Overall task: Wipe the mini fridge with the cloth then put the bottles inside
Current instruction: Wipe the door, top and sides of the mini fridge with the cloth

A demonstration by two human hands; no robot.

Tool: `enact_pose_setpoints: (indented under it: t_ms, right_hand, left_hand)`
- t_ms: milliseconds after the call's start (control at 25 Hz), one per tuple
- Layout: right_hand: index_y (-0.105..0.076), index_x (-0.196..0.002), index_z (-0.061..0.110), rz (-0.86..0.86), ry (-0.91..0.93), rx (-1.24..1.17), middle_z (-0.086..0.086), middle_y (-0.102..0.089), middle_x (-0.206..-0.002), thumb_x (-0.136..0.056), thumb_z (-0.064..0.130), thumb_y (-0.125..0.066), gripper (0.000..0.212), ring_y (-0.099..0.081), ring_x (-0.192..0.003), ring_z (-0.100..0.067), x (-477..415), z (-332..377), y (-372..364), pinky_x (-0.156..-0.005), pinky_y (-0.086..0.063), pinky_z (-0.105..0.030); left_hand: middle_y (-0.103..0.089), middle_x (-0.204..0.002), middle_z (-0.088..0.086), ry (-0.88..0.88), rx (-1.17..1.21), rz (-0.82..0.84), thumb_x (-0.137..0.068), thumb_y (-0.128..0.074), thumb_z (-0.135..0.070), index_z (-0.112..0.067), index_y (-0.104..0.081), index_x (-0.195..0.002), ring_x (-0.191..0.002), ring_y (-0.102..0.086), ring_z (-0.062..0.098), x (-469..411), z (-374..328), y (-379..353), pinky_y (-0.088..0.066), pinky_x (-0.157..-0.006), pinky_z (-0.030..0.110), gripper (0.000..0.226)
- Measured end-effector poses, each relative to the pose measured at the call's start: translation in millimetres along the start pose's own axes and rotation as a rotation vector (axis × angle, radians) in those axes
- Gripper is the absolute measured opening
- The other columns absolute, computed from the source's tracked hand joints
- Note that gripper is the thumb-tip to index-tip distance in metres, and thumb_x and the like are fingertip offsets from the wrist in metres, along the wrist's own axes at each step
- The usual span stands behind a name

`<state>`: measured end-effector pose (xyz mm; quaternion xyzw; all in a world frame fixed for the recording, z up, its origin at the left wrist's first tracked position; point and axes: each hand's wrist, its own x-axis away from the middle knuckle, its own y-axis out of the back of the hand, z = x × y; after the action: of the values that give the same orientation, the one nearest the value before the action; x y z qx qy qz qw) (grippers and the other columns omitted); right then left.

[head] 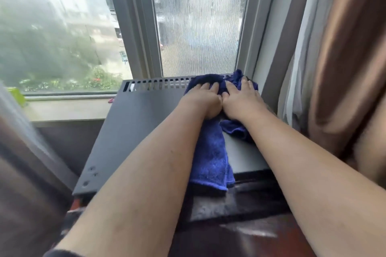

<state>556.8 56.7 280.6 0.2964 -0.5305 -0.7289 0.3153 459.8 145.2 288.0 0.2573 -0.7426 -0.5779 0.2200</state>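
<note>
both hands (221, 100) press blue cloth (211, 158) on fridge top (133, 123).

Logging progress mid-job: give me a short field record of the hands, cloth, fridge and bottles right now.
left hand: pressed flat on the cloth, fingers straight
right hand: pressed flat on the cloth, touching the left hand
cloth: blue, lies from the vent slots to the front edge
mini fridge: dark grey top, rear against the window; door not visible
bottles: none in view
stage: wiping the top, rear right corner
</note>
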Motion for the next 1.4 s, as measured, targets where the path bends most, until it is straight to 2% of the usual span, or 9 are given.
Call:
enact_pose_setpoints:
  t_ms: [160,400,680,1000,1200,1400]
  right_hand:
    - [-0.019,-0.158,0.035,0.002,0.051,-0.001,-0.014,0.001,-0.168,-0.102,0.046,-0.026,0.057,-0.002,-0.155,-0.028,76,-10,9,-0.125,-0.006,-0.044]
    - [-0.015,-0.159,0.035,0.011,0.107,-0.007,-0.012,0.005,-0.168,-0.105,0.044,-0.021,0.055,0.003,-0.155,-0.027,202,-28,24,-0.126,-0.003,-0.044]
    - [-0.017,-0.159,0.034,-0.03,0.191,0.002,-0.009,0.005,-0.169,-0.106,0.043,-0.019,0.053,0.003,-0.156,-0.026,262,-28,23,-0.126,-0.003,-0.043]
    - [-0.011,-0.16,0.036,0.064,0.251,0.049,-0.01,0.006,-0.169,-0.106,0.046,-0.016,0.055,0.004,-0.156,-0.026,210,50,9,-0.126,0.0,-0.044]
    - [-0.01,-0.16,0.035,0.107,0.209,0.042,-0.01,0.007,-0.169,-0.106,0.045,-0.018,0.056,0.005,-0.156,-0.026,122,93,-5,-0.125,0.001,-0.044]
    - [-0.013,-0.16,0.035,0.096,0.177,0.065,-0.01,0.006,-0.169,-0.105,0.045,-0.022,0.056,0.003,-0.156,-0.026,23,127,-24,-0.125,-0.001,-0.044]
  left_hand:
    - [-0.022,-0.166,0.016,0.02,0.009,-0.041,-0.106,-0.027,-0.039,-0.016,-0.021,-0.161,-0.154,-0.019,0.032,84,-27,-9,-0.015,-0.126,0.043,0.059]
    - [-0.021,-0.167,0.012,0.056,-0.008,-0.059,-0.106,-0.025,-0.04,-0.018,-0.017,-0.162,-0.155,-0.018,0.03,210,-76,-24,-0.015,-0.126,0.043,0.06]
    - [-0.009,-0.17,0.013,0.143,-0.042,-0.068,-0.106,-0.02,-0.042,-0.014,-0.008,-0.163,-0.157,-0.008,0.031,270,-89,-36,-0.011,-0.127,0.045,0.065]
    - [-0.004,-0.172,0.009,0.253,-0.014,-0.029,-0.107,-0.02,-0.042,-0.018,-0.004,-0.164,-0.158,-0.005,0.028,245,-8,-6,-0.007,-0.128,0.044,0.064]
    - [0.004,-0.172,0.009,0.236,0.015,0.026,-0.108,-0.02,-0.043,-0.018,0.002,-0.164,-0.159,0.003,0.028,163,54,13,-0.003,-0.128,0.044,0.065]
    - [-0.002,-0.171,0.011,0.194,-0.008,0.01,-0.108,-0.022,-0.041,-0.017,-0.003,-0.164,-0.158,-0.001,0.03,64,113,27,-0.005,-0.128,0.045,0.064]
